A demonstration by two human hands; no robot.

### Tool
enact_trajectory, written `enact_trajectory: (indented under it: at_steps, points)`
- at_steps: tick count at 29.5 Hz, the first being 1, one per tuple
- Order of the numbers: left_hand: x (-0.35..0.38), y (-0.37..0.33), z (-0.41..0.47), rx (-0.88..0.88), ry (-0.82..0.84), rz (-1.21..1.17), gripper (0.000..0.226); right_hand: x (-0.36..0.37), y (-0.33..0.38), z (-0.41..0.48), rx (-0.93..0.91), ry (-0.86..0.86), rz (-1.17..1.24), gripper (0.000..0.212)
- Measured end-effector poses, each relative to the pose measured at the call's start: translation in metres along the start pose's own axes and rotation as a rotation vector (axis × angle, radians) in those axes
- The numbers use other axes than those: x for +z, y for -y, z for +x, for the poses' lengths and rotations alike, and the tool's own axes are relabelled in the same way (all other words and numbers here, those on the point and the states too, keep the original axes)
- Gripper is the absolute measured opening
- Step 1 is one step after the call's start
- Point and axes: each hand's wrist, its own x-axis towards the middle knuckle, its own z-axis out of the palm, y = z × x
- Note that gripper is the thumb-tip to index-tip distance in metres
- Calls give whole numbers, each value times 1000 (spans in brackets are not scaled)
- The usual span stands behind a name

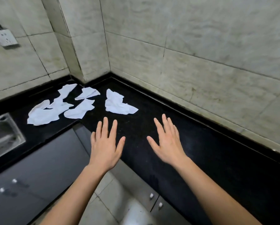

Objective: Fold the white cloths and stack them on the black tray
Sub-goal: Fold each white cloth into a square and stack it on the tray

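Note:
Several crumpled white cloths lie on the black countertop [193, 143] near the corner. One cloth [118, 103] lies nearest my hands, another [82, 109] to its left, and a larger bunch [45, 113] at the far left. My left hand [106, 143] hovers flat with fingers spread, holding nothing, just short of the nearest cloth. My right hand [166, 142] is also spread flat over the bare counter, to the right of the cloths. No black tray is visible.
Tiled walls [184, 46] enclose the counter's corner at the back and right. A steel sink [2, 135] sits at the left edge. Dark cabinet fronts [38, 168] with small knobs lie below the counter. A wall socket [6, 38] is at upper left.

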Motion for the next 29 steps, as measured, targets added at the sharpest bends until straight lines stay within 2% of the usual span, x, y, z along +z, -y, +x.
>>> enact_trajectory:
  at_steps: [9,14,18,25,29]
  points:
    - [40,73,90,22,136,104,79,84,7,113,60,43,45,72]
    - [50,113,150,-25,262,159,79,125,13,170,115,144,83,71]
    - [57,133,203,-37,298,204,66,139,10,223,140,196,78,69]
    - [95,151,263,25,401,178,66,168,-4,257,242,354,52,72]
    - [126,164,306,72,463,156,67,189,-5,273,326,381,96,70]
